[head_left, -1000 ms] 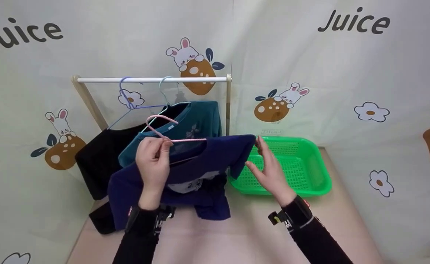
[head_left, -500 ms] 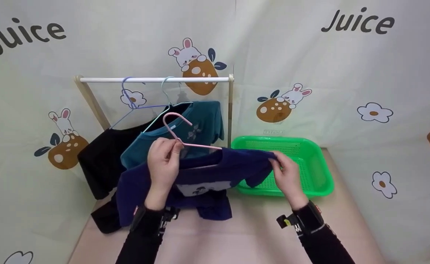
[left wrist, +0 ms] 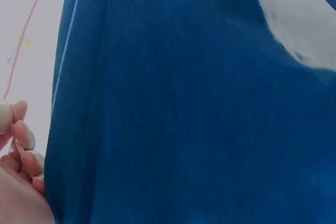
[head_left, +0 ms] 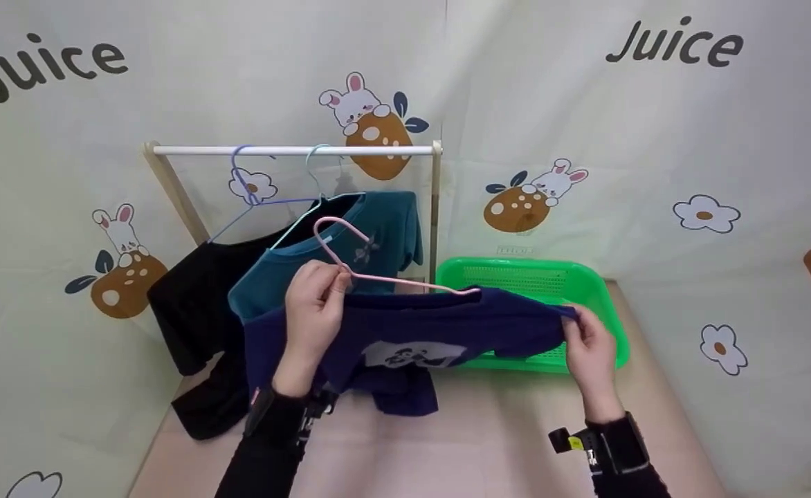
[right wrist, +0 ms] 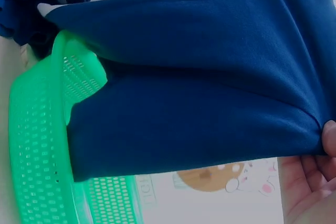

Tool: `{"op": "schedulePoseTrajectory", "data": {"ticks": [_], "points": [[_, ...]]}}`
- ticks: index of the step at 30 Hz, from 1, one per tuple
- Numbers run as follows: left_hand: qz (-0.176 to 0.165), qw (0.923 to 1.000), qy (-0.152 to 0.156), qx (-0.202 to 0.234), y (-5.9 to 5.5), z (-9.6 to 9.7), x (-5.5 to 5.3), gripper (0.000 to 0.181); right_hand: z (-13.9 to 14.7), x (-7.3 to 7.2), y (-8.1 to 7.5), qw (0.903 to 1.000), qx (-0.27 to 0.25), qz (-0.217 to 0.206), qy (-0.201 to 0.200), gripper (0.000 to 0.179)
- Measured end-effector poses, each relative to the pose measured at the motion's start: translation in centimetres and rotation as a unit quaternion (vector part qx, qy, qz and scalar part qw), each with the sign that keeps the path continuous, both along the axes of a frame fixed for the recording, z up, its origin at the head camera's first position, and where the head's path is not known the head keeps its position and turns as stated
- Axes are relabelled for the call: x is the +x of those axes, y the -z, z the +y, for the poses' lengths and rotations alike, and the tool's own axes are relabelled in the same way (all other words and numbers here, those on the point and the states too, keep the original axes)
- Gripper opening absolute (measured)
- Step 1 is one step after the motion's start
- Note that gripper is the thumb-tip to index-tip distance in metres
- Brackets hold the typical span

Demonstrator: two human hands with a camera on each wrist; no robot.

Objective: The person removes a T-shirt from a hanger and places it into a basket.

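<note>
In the head view my left hand (head_left: pixel 312 308) pinches a pink hanger (head_left: pixel 405 281) just under its hook. A navy T-shirt (head_left: pixel 516 321) with a pale panda print hangs below that hand, its left part lying behind the wrist. My right hand (head_left: pixel 591 349) pinches the shirt's right sleeve edge between thumb and fingers and holds it out sideways. The hanger's right tip shows at the neckline, while its left arm is hidden. The left wrist view shows the shirt (left wrist: pixel 157 108) beside my curled fingers. Up close, the right wrist view has the sleeve (right wrist: pixel 210 119) stretched from my thumb.
Behind stands a rack with a white rail (head_left: pixel 205 150) and wooden posts. A teal shirt (head_left: pixel 392 221) on a mint hanger and a black garment (head_left: pixel 191 297) on a blue hanger hang there. A green basket (head_left: pixel 616 339) sits behind the sleeve, on the right.
My right hand has gone from straight fingers at the sleeve to pinching it, then pulled it rightward. The hanger's right arm, earlier partly inside the shirt, now shows to its tip.
</note>
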State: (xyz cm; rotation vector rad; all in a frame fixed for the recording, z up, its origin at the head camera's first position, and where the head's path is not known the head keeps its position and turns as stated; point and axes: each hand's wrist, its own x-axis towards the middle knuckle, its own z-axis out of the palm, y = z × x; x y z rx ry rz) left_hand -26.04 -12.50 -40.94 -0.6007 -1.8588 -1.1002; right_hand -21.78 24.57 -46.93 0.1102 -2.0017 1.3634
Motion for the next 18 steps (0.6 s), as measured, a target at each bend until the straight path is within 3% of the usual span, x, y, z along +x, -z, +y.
{"op": "schedulePoseTrajectory", "data": {"ticks": [3,6,11,18], "points": [[0.004,0.9999,0.009,0.002,0.2,0.1,-0.1,0.013,1.0,-0.1,1.0,0.9979,-0.06,-0.023,-0.002,0.015],[0.011,0.9997,0.021,0.003,0.3,0.3,-0.3,0.012,1.6,-0.2,1.7,0.9899,-0.134,-0.046,-0.008,0.014],[0.006,0.9994,0.035,0.001,0.5,0.7,-0.8,0.009,1.9,0.0,2.3,0.9671,-0.243,-0.072,-0.013,0.016],[0.004,0.9994,0.031,0.013,1.0,1.8,-1.3,0.011,2.0,0.3,2.8,0.9386,-0.328,-0.103,-0.024,0.022]]}}
